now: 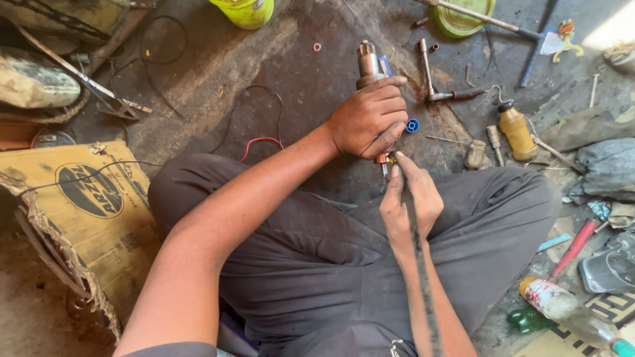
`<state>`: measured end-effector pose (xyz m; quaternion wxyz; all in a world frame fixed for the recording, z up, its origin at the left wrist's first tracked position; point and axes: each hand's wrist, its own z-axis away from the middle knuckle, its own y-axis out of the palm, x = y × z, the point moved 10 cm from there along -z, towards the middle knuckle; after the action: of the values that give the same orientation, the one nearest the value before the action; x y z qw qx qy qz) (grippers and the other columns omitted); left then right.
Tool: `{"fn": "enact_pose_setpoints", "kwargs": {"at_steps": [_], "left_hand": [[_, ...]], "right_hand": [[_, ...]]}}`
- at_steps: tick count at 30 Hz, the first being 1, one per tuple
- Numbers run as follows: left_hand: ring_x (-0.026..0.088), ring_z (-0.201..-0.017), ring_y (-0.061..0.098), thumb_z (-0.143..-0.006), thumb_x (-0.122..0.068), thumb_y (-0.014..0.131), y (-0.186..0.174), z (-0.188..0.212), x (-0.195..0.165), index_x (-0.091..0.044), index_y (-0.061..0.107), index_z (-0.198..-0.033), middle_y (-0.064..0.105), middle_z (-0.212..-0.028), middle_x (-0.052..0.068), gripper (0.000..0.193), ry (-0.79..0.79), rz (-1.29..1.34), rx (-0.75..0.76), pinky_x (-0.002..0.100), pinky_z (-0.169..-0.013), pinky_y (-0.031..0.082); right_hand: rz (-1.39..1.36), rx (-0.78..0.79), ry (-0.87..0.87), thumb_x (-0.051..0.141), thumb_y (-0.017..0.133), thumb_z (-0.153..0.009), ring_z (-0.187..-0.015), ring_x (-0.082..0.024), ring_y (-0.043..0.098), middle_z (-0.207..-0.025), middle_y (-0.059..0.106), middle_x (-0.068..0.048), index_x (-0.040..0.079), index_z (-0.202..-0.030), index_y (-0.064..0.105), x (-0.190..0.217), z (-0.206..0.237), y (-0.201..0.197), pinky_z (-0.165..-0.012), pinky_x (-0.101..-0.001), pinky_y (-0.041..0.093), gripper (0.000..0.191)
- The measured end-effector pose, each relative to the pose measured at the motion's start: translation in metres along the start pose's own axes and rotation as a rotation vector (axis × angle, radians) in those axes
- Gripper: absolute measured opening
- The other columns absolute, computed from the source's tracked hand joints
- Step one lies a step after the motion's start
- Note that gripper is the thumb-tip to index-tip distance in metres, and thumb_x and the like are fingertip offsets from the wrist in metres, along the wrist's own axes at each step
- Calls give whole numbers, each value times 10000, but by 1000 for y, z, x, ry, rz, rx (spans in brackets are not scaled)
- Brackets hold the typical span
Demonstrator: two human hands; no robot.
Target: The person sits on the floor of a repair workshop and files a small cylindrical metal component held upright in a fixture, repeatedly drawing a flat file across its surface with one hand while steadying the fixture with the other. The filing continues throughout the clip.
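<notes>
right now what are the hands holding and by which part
Left hand grips a metal motor shaft part around its middle. Right hand pinches a thin dark rod near its tip.

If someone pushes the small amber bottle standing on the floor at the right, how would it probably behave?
The amber bottle stands upright and is tall for its narrow base, so a push near its black cap would probably tip it. Its round body suggests it would then roll. It looks like plastic, so likely light and not fragile.

One head camera looks steeply down, close over the lap.
</notes>
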<state>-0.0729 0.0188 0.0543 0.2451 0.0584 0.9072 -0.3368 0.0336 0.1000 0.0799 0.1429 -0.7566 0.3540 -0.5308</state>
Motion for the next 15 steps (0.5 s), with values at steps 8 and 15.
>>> {"fn": "enact_pose_setpoints", "kwargs": {"at_steps": [8, 15], "left_hand": [[320, -976, 597, -989, -155, 575, 0, 2, 4, -26, 646, -934, 583, -905, 117, 157, -9, 33, 0, 495, -1205, 391], [316, -972, 597, -992, -157, 583, 1, 1, 3, -34, 644, -926, 575, -898, 111, 152, -18, 17, 12, 498, -1211, 389]], "right_hand": [[-19, -13, 8, -36, 656, -1032, -844, -255, 726, -991, 715, -166, -36, -1216, 679, 0, 3, -2, -778, -348, 577, 186], [-32, -21, 36, -29, 658, -1036, -805, -238, 712, -950, 709, -157, -44, -1211, 678, 0, 7, -3, -754, -333, 570, 177]]}}
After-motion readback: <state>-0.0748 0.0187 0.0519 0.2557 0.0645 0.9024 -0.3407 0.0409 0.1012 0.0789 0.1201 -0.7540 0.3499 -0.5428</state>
